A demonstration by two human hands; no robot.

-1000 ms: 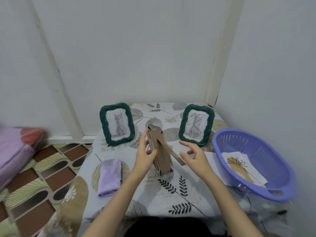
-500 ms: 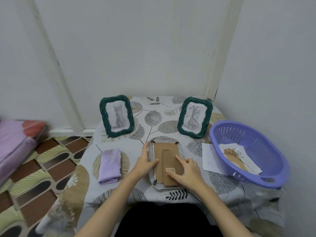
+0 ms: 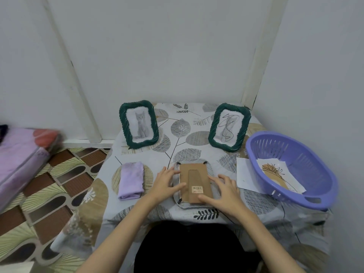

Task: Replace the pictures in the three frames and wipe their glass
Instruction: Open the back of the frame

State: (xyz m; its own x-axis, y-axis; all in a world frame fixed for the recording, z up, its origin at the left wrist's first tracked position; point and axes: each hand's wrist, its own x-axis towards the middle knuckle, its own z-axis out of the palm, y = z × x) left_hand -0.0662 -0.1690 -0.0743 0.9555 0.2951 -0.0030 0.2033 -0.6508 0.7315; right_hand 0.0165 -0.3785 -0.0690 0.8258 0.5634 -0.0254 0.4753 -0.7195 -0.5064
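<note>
From my remote seat I see two bare forearms entering from the bottom of the frame, with no sleeve showing on either, nor any watch, ring or bracelet. The left hand and right hand are ungloved, with short plain nails. At bottom centre, between the arms, sits a black garment, plain and unmarked; its cut I can't make out.

Matt cardboard frame back, glossy plastic basket, soft cloth

Soft even light, faint shadows, wide-angle bending, blurred left edge.
</note>
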